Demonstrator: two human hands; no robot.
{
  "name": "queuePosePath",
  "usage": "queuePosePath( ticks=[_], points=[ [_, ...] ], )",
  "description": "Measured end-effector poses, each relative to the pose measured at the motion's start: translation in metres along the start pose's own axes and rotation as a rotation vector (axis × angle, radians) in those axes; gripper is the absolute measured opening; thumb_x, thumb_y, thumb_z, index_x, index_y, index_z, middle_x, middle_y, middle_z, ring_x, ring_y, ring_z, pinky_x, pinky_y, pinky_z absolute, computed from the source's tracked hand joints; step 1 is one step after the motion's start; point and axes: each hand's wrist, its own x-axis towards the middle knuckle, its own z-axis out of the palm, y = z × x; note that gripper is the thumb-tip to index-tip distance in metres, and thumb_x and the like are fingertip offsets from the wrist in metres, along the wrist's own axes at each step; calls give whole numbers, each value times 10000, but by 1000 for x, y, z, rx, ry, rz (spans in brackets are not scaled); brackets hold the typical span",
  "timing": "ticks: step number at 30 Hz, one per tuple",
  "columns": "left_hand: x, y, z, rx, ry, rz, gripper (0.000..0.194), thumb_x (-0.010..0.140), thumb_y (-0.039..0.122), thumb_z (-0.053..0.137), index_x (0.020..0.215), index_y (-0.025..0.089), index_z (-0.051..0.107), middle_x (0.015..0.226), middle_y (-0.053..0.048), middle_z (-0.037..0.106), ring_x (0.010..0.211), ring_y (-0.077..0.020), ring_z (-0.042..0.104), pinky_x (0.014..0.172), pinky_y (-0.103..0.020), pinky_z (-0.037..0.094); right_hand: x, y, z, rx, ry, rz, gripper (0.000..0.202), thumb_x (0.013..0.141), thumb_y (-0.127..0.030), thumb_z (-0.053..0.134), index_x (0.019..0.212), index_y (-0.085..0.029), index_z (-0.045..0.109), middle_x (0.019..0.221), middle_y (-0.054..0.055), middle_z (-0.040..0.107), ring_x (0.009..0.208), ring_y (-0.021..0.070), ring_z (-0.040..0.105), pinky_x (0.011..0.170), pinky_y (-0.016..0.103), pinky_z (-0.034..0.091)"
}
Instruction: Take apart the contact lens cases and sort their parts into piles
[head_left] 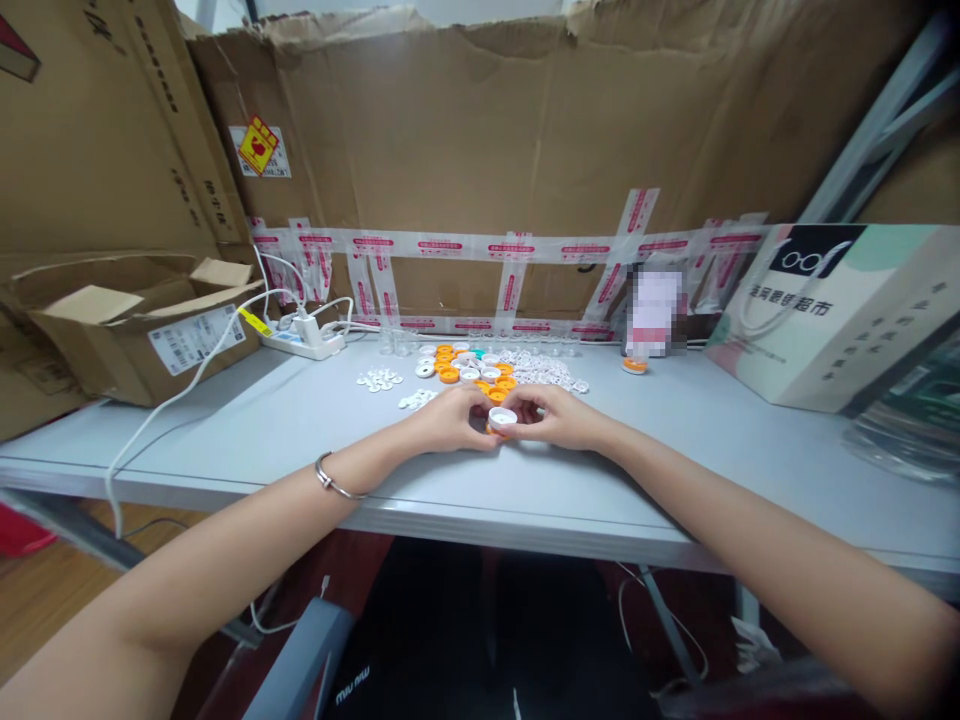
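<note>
Near the table's front edge, my left hand [451, 418] and my right hand [556, 416] meet around a small white round cap [502, 416], fingers closed on it from both sides. A bit of orange shows under its rim, perhaps a second cap. Just beyond the hands lies a pile of orange caps [448, 375] and white caps [469, 375], with one teal piece [478, 354] among them. Right of the pile is a heap of small white parts [551, 370]. Smaller groups of flat white pieces [379, 380] lie to the left.
Clear cups [395, 342] line the back of the table. A phone [655, 312] leans there on an orange-and-white stand [634, 366]. A power strip [304, 340] with white cables and an open carton [142, 320] are left; a paper bag [817, 320] stands right.
</note>
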Motion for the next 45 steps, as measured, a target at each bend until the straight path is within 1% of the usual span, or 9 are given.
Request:
queuePosePath(
  ticks=[6, 10, 18, 23, 29, 33, 37, 40, 45],
  points=[
    [-1, 2, 0, -29, 21, -39, 220, 638, 321, 651, 776, 153, 621, 793, -24, 625, 752, -162, 548, 686, -265, 433, 5, 13, -2, -3, 242, 126, 350, 688, -474, 593, 826, -154, 629, 623, -16, 520, 554, 108, 443, 513, 232, 357],
    [-1, 2, 0, -43, 25, -57, 228, 637, 347, 657, 765, 162, 623, 800, -26, 627, 757, -164, 554, 695, -271, 443, 19, 24, -8, -207, 337, 200, 407, 730, -482, 549, 936, -143, 641, 728, 25, 583, 634, 137, 500, 578, 252, 399],
    [-2, 2, -3, -65, 7, -53, 204, 648, 312, 657, 782, 161, 628, 817, -29, 630, 776, -163, 554, 712, -272, 441, 67, 28, -10, -423, 291, 247, 350, 696, -407, 633, 958, -181, 684, 971, 101, 550, 966, 263, 477, 851, 359, 357],
    [-1, 2, -2, -73, 2, -56, 212, 658, 321, 655, 788, 157, 621, 825, -31, 624, 780, -161, 559, 715, -269, 439, 88, 29, 3, -461, 270, 287, 400, 712, -461, 609, 1000, -190, 672, 1052, 126, 523, 1047, 308, 430, 895, 416, 322],
    [-1, 1, -2, -66, 5, -47, 227, 660, 341, 659, 792, 161, 618, 834, -31, 620, 783, -161, 556, 712, -267, 439, 95, 28, 7, -427, 267, 285, 422, 688, -484, 625, 1002, -207, 673, 1080, 121, 549, 1060, 318, 439, 896, 434, 318],
    [-1, 0, -3, -54, 4, -38, 225, 670, 350, 649, 795, 165, 618, 835, -29, 619, 779, -161, 550, 710, -269, 436, 82, 15, -2, -347, 294, 242, 420, 736, -438, 589, 1044, -158, 644, 1095, 125, 580, 1041, 269, 483, 872, 366, 364],
    [-2, 1, -4, -56, -12, -28, 238, 680, 357, 643, 819, 164, 624, 837, -31, 615, 785, -162, 544, 703, -267, 428, 42, 2, -9, -232, 203, 145, 276, 782, -390, 533, 897, -182, 674, 922, 52, 654, 822, 165, 573, 721, 266, 429],
    [-2, 2, -5, -39, -21, -13, 244, 693, 371, 634, 826, 166, 638, 811, -29, 607, 771, -160, 537, 690, -262, 423, 9, -1, -6, -51, 58, 67, 275, 749, -404, 561, 899, -193, 653, 888, 41, 643, 767, 160, 562, 655, 271, 431],
    [0, -1, -5, -41, -23, 20, 249, 698, 366, 642, 841, 162, 648, 821, -33, 616, 782, -163, 541, 692, -258, 418, -10, 3, 6, 30, 73, 93, 413, 647, -443, 660, 954, -171, 610, 851, 34, 574, 747, 152, 512, 656, 272, 418]
  ],
)
